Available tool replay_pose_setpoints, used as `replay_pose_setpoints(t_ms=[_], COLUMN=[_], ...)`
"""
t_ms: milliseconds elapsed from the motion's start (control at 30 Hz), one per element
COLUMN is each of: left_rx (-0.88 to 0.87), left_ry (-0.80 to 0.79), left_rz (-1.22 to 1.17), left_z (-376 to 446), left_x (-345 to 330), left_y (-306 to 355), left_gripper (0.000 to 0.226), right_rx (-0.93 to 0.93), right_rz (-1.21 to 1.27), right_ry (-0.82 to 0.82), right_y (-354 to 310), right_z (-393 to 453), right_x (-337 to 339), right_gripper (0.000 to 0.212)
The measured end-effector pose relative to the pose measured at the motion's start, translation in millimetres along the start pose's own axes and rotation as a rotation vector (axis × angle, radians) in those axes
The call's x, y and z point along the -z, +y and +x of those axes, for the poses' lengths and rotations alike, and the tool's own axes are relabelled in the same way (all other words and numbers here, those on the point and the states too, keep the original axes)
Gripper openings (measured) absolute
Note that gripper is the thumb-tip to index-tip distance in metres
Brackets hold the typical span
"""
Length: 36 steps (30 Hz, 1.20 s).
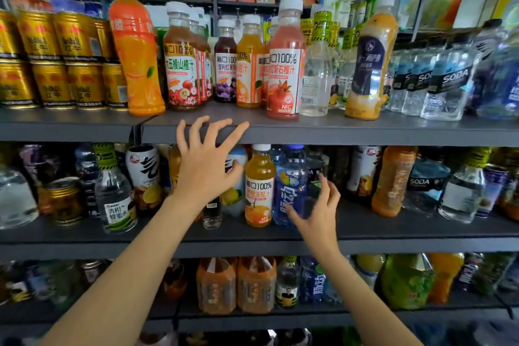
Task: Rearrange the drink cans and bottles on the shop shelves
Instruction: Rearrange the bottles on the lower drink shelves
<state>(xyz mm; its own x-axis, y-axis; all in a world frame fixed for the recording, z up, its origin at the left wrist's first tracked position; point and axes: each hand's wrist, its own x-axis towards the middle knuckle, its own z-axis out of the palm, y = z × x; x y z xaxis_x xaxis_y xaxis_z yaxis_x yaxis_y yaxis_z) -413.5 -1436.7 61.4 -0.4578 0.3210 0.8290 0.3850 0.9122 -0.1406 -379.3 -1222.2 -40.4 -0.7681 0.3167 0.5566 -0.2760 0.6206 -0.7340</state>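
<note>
My left hand (206, 160) is raised in front of the edge of the top shelf (337, 135), fingers spread and empty, just below the row of juice bottles. My right hand (320, 211) hovers with loosely spread fingers in front of the middle shelf, right of a blue drink bottle (290, 185) and an orange juice bottle (259, 185); it holds nothing. On the top shelf stand gold cans (56, 59), a tall orange bottle (136, 53), a pomegranate juice bottle (285, 64) and soda water bottles (446, 84).
The middle shelf (421, 233) carries mixed bottles and cans, with a bare patch right of my right hand. A lower shelf (309, 314) holds shrink-wrapped packs and more bottles. Boxes are stacked behind and above the top shelf.
</note>
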Motion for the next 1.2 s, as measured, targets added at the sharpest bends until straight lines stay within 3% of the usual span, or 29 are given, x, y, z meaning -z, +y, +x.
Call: replay_pose_setpoints(t_ms=[67,167,367,533,700,867,967,1067,1200], left_rx=[-0.002,0.006,0.034,0.054,0.094,0.128,0.216,0.222,0.382], left_ry=[0.003,0.024,0.03,-0.014,-0.029,-0.012,0.079,0.097,-0.429], left_rz=[0.027,0.035,-0.008,-0.021,-0.078,-0.119,-0.168,-0.431,-1.202], left_z=[-0.4,-0.4,1.2,2.4,4.1,3.7,-5.5,-37.0,-58.1], left_x=[-2.1,-3.3,-1.3,2.0,7.1,6.3,5.9,1.7,2.7], left_y=[-0.7,0.5,1.2,1.5,4.2,8.2,28.2,64.2,105.8], left_gripper=[0.065,0.064,0.061,0.06,0.06,0.058,0.051,0.048,0.062], right_rx=[-0.047,-0.082,-0.178,-0.216,-0.158,-0.059,-0.07,-0.057,0.082], right_rz=[0.037,0.141,0.154,-0.007,0.018,0.118,0.11,0.052,0.006], right_ry=[-0.162,-0.217,-0.179,-0.234,-0.145,-0.121,-0.113,-0.087,-0.277], right_y=[8.0,10.3,15.5,23.4,27.8,29.6,29.8,29.9,10.5], right_z=[11.2,30.2,35.7,44.7,22.5,-8.7,-18.3,-22.9,-24.9], right_x=[-1.4,-6.9,-19.9,-23.3,-9.0,22.7,42.1,65.6,87.5], right_gripper=[0.106,0.109,0.099,0.104,0.083,0.077,0.077,0.081,0.084])
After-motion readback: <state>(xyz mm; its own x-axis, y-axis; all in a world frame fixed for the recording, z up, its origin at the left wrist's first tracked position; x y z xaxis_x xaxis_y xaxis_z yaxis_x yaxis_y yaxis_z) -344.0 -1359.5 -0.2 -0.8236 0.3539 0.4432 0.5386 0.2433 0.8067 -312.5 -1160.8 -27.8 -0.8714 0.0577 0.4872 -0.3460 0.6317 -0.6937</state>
